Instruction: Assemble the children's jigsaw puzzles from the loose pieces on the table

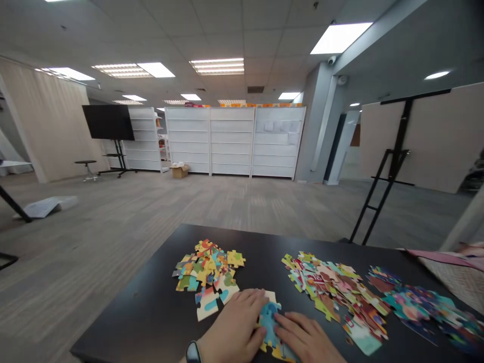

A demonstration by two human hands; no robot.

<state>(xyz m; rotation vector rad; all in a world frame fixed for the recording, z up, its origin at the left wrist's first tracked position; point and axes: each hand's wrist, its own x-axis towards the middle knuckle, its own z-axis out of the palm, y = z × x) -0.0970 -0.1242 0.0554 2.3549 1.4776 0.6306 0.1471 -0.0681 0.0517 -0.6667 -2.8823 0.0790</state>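
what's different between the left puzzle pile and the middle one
The left pile is mostly yellow and orange, while the middle pile is mostly pink, red and green. The left pile is smaller and more compact; the middle pile is larger and spreads out diagonally. Both are jigsaw pieces lying flat on the black table.
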